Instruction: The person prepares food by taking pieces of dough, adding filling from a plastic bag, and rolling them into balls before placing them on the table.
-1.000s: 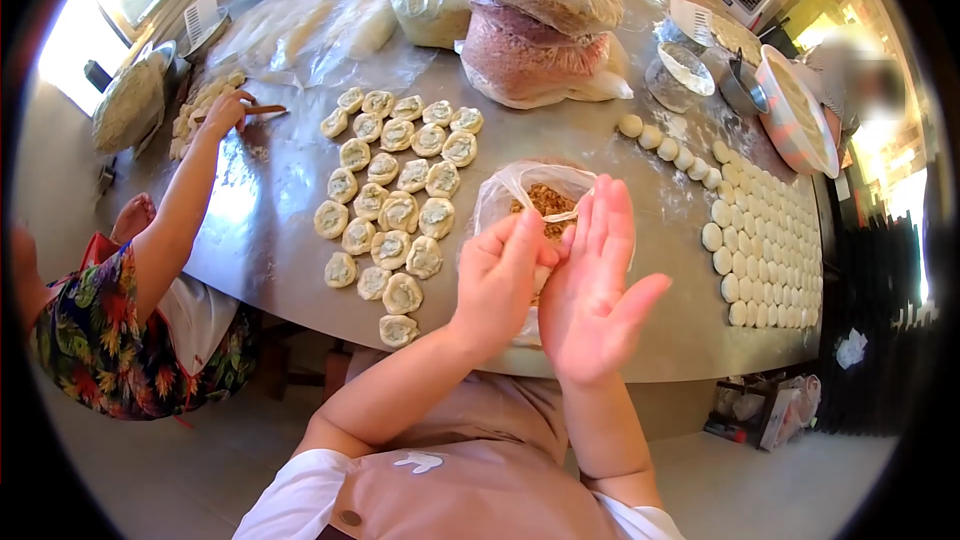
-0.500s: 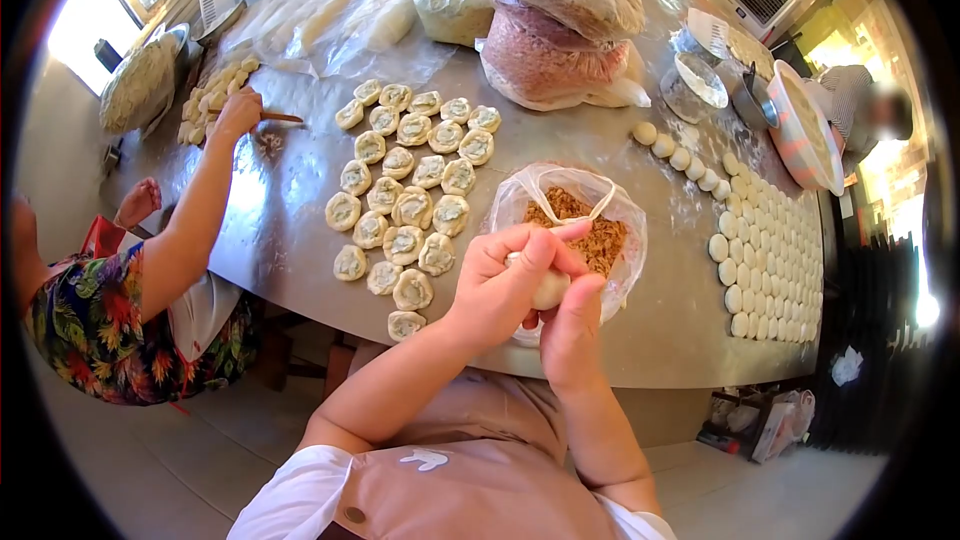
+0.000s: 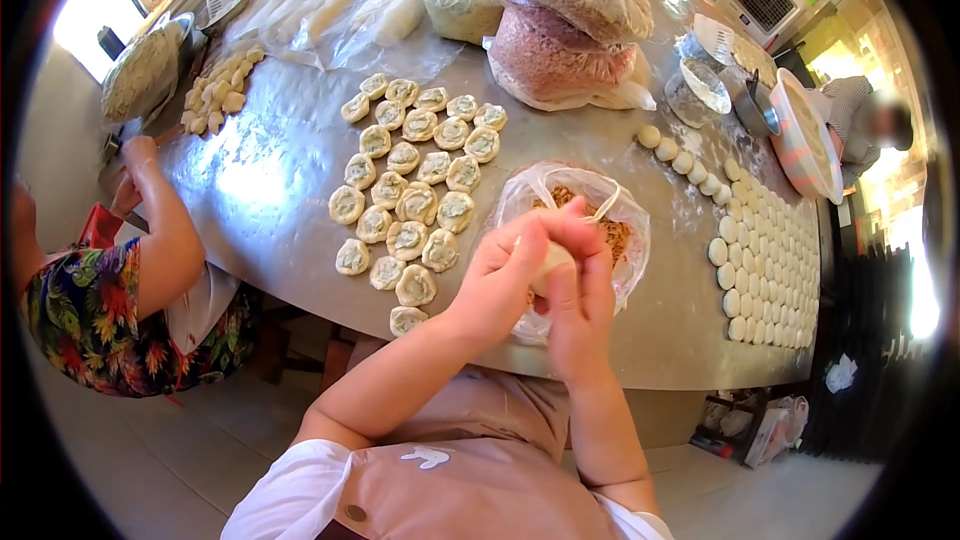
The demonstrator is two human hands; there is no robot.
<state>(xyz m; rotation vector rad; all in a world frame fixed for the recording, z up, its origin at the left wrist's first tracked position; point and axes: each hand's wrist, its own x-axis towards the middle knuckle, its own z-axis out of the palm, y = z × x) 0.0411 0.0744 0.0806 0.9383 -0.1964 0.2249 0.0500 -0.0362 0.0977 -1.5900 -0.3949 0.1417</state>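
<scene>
Above the near edge of the table, my left hand (image 3: 502, 280) and my right hand (image 3: 582, 325) are closed together around a pale dough ball (image 3: 552, 266). The thumbs press at its near side, and the fingers hide much of it. Just beyond my fingers sits an open plastic bag (image 3: 630, 275) of brown crumbly filling (image 3: 617, 236). To the left lie rows of dough rounds (image 3: 405, 240) with a pale greenish filling in their middles.
Many smooth white buns (image 3: 760, 270) stand in rows on the right. Bags of reddish filling (image 3: 560, 70) are stacked at the back. Dough pieces (image 3: 215, 95) lie far left, near a co-worker in a flowered shirt (image 3: 85, 315). A metal bowl (image 3: 697, 90) stands back right.
My hands have shifted slightly, with the right fingers now higher around the dough. The co-worker's arm has drawn back to the left, and the wooden stick is no longer over the table there.
</scene>
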